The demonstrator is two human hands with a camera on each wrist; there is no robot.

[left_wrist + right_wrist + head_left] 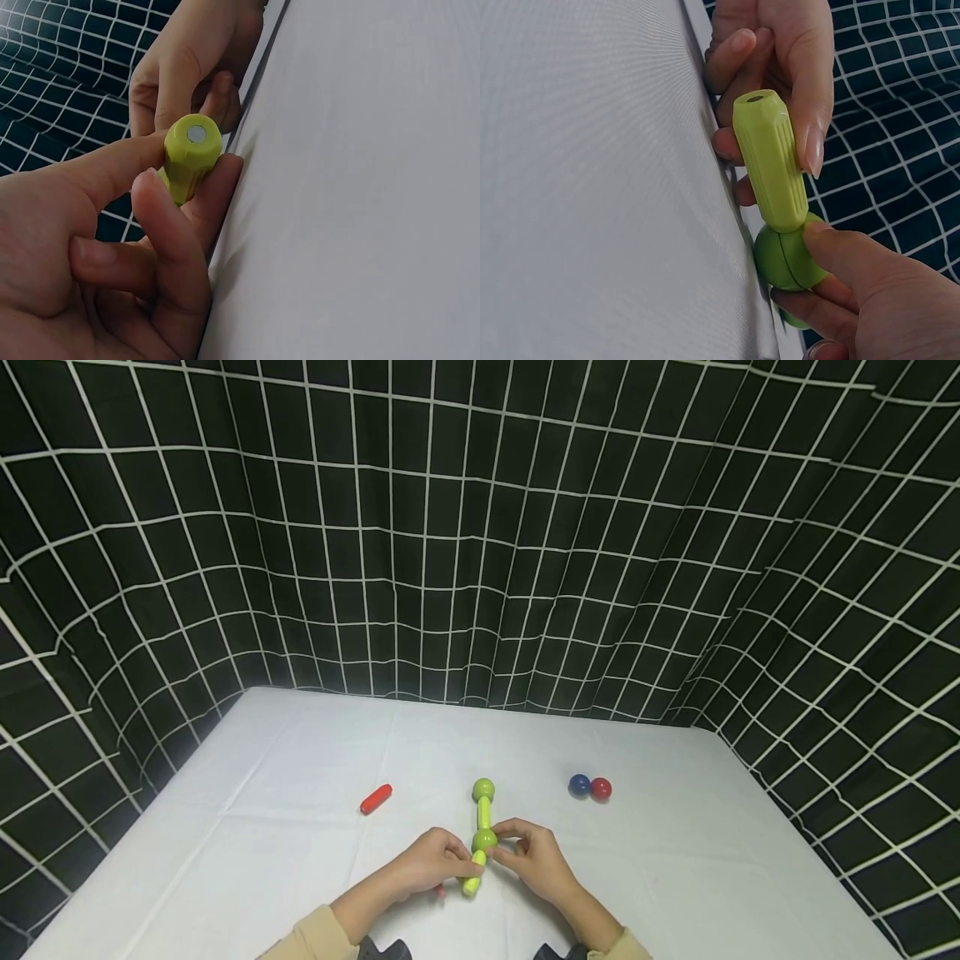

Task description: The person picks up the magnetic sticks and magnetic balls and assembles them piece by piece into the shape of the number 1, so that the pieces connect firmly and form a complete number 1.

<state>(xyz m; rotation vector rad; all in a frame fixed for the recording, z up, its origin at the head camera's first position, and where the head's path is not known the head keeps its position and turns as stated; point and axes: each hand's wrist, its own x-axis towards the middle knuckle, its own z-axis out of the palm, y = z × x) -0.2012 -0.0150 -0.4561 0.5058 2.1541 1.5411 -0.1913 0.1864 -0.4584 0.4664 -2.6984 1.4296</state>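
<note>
A chain of yellow-green magnetic pieces lies on the table in front of me, running away from me in the head view. My left hand [431, 867] pinches the near rod [472, 885] between thumb and fingers. This rod has ribbed sides, and a round grey disc [196, 133] shows in its free end. Its other end meets the near green ball [789, 259], which my right hand [542, 864] grips with thumb and fingers. Beyond that ball, a second yellow-green rod [484, 812] leads to the far green ball [483, 790].
On the white-covered table [675, 877], a red rod [376, 799] lies to the left of the chain. A blue ball [580, 786] and a red ball [601, 789] sit side by side to the right. Black cloth [420, 552] with a white grid hangs around the table.
</note>
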